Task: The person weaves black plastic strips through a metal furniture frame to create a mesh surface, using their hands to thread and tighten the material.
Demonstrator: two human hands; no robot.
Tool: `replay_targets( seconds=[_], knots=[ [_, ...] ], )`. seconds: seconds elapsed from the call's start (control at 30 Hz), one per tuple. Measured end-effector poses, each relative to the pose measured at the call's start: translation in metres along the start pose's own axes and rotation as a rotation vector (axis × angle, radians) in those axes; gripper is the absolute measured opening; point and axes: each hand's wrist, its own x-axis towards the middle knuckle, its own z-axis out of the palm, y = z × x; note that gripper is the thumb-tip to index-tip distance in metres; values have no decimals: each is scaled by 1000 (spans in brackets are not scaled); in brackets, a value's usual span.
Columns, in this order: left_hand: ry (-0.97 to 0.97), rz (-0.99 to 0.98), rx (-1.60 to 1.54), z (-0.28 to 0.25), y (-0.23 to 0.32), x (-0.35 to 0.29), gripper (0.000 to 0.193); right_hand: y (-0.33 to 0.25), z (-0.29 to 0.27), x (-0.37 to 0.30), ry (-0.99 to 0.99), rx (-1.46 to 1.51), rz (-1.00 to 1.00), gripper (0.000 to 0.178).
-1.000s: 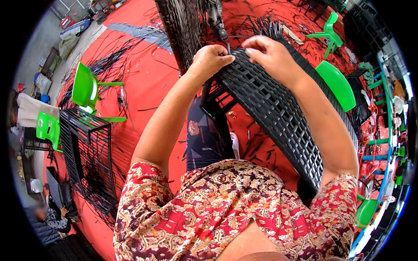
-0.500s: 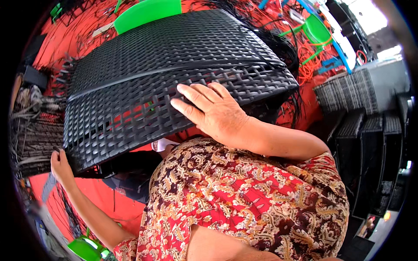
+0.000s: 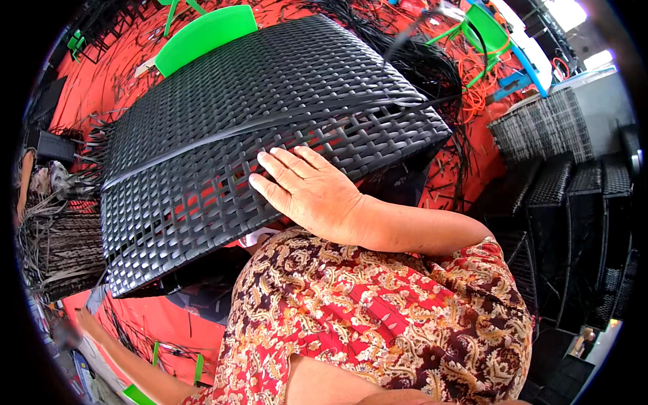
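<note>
Clearly see a black woven panel (image 3: 250, 88) slanting across the middle of the view, directly before the patterned shirt (image 3: 378, 310). Runs lengthwise from the lower left up toward the right, one end near the left hand (image 3: 89, 322), the other pointing at a heap of loose black strands (image 3: 432, 71). Bears a flat shiny strip (image 3: 196, 145) along much the same line, curved in this lens. Shows a more open weave on the near side of that strip, letting red floor (image 3: 145, 314) through the gaps.

Comes in from the right, elbow bent, and ends in the right hand (image 3: 310, 192), laid palm down. Spreads its fingers open, pointing up and left, gripping nothing visible. Stretches out to the lower left on the other side, arm fairly straight, with the left hand small and edge-on; cannot tell whether open or closed, or holding anything.

Lies beneath the right hand's fingers, the panel does not end there: reaches beyond the fingertips and to both sides, further to the left. Sits above and right of the left hand, near corner close by. Borders a green chair (image 3: 206, 40) along the far edge.
</note>
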Motion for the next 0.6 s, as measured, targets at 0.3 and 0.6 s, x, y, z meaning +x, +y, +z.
replay_targets(
  seconds=[0.3, 0.6],
  knots=[
    [-305, -672, -1193, 17, -38, 6, 41, 74, -93, -40, 254, -31, 164, 12],
    [-735, -315, -1028, 37, 64, -47, 39, 144, -101, -85, -84, -114, 512, 26]
  ],
)
